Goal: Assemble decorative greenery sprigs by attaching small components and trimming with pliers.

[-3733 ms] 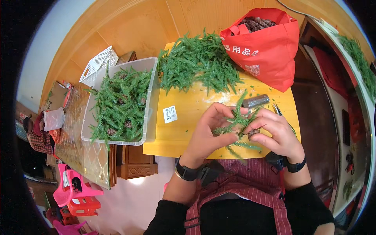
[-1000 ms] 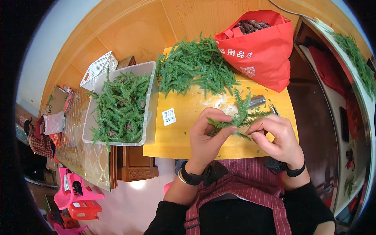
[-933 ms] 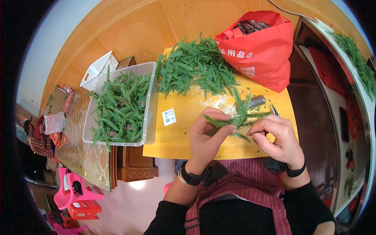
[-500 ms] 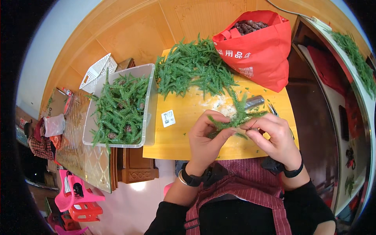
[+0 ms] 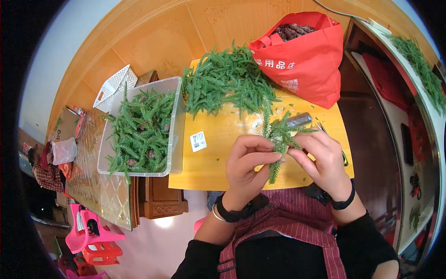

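Note:
Both my hands are over the near side of the yellow table [image 5: 209, 174], working on a green artificial pine sprig [image 5: 278, 132]. My left hand [image 5: 248, 160] pinches the middle of the sprig between thumb and fingers. My right hand [image 5: 323, 160] closes its fingertips on the sprig's right side; anything thin between them is too small to make out. One frond points up and another hangs down between the hands. Just beyond lies a dark cylindrical roll [image 5: 299, 120]. A tool with pointed metal jaws [image 5: 320, 127] is partly hidden behind my right hand.
A clear plastic bin [image 5: 178, 121] of sprigs and pine cones stands left. At the back are a sprig pile [image 5: 227, 81] and a red bag [image 5: 302, 60] of pine cones. A white label [image 5: 198, 142] lies on the table. A person [image 5: 48, 172] is far left.
The sprig has turned in my hands, so one frond now hangs downward. My right fingers have come against its side; the thin dark wire they pinched before is no longer clearly visible.

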